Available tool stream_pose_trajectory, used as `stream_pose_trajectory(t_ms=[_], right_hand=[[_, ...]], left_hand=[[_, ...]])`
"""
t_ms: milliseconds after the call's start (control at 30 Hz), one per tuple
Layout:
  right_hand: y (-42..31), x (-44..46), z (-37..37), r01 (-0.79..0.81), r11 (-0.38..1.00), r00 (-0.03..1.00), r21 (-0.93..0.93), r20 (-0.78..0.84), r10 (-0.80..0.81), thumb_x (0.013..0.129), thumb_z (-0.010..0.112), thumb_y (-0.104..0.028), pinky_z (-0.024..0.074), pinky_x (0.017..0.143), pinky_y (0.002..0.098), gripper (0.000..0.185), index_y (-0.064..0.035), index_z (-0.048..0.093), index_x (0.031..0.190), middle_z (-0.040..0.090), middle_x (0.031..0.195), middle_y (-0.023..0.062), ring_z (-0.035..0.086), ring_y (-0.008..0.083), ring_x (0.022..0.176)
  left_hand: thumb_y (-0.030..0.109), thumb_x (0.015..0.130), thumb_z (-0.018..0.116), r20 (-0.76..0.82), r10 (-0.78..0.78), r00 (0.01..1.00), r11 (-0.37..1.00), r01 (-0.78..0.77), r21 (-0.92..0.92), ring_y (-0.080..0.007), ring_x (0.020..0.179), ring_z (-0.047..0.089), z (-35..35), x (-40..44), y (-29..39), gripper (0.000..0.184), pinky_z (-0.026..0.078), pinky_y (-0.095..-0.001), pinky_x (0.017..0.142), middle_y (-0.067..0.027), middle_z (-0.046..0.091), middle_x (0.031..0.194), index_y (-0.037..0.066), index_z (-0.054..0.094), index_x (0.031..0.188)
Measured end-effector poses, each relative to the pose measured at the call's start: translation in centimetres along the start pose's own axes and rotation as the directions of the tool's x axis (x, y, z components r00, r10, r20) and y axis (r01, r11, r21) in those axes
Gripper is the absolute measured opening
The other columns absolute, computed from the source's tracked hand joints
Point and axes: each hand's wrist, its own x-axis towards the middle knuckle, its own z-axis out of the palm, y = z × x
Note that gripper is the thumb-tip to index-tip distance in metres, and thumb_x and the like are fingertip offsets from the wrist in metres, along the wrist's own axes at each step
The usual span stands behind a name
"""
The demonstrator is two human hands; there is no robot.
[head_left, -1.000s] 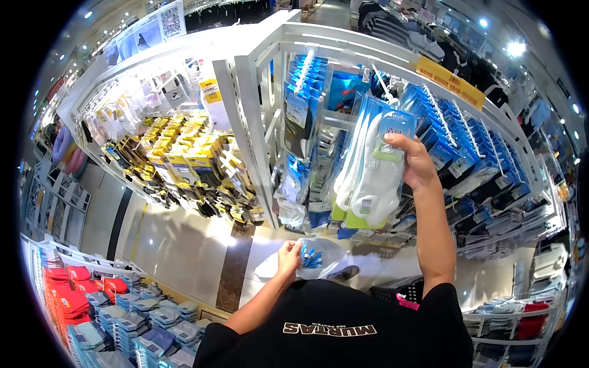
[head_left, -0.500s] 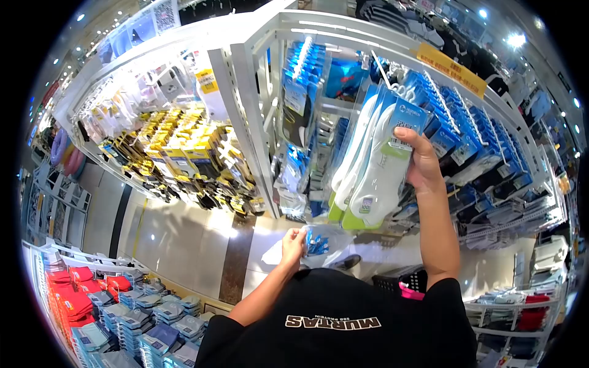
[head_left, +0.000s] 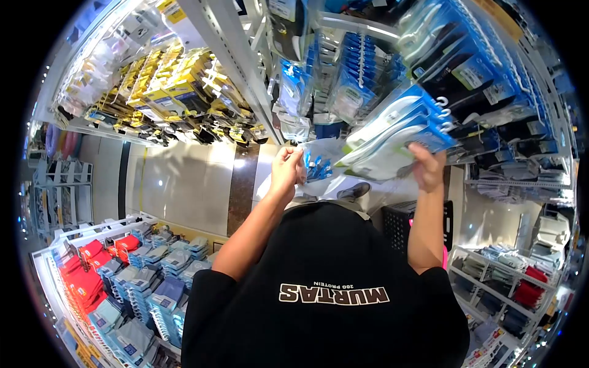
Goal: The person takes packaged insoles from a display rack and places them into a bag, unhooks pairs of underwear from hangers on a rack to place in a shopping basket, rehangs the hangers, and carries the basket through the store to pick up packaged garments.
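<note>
Several packs of white socks (head_left: 386, 144) with blue card tops and small white hooks are gripped at their right side by my right hand (head_left: 429, 167). They are tilted, off the rack, in front of my body. My left hand (head_left: 287, 170) pinches the edge of a clear plastic bag (head_left: 332, 151) that has small blue pieces (head_left: 317, 167) inside. The lower left ends of the sock packs are close to the bag; whether they touch it cannot be told.
A white rack (head_left: 236, 64) ahead carries yellow-carded packs (head_left: 178, 89) at left and blue-carded packs (head_left: 472, 76) at right. Folded red items (head_left: 83, 283) and grey-blue packs (head_left: 165, 293) fill a lower left shelf. A black basket (head_left: 397, 228) stands beside me at right.
My right hand has brought the white sock packs down from the rack towards the bag. My left hand still holds the bag. The view has tilted downward.
</note>
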Motion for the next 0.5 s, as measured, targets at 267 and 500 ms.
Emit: stream_pose_trajectory(t_ms=[267, 500], right_hand=[[7.9, -1.6, 4.2, 0.081, 0.996, 0.99, -0.027, -0.112, -0.083, 0.08, 0.079, 0.002, 0.0539, 0.086, 0.0283, 0.048, -0.0056, 0.058, 0.123, 0.068, 0.107, 0.0025, 0.066, 0.0124, 0.096], [13.0, -1.4, 6.4, 0.031, 0.968, 0.81, 0.25, -0.574, 0.122, 0.082, 0.076, 0.002, 0.0547, 0.08, 0.0292, 0.033, -0.0038, 0.063, 0.112, 0.068, 0.102, 0.0029, 0.067, 0.0134, 0.09]], left_hand=[[0.021, 0.1, 0.063, 0.091, 0.034, 0.995, 0.999, -0.038, 0.038, -0.0114, 0.054, 0.053, 2.7, -0.6, -0.2, 0.017, 0.049, -0.0306, 0.049, -0.0009, 0.054, 0.072, 0.011, 0.05, 0.099], [0.022, 0.104, 0.058, 0.083, 0.121, 0.989, 0.979, -0.133, 0.157, -0.0131, 0.054, 0.06, 4.5, -2.4, -1.9, 0.019, 0.05, -0.0293, 0.049, -0.0018, 0.054, 0.07, 0.007, 0.048, 0.097]])
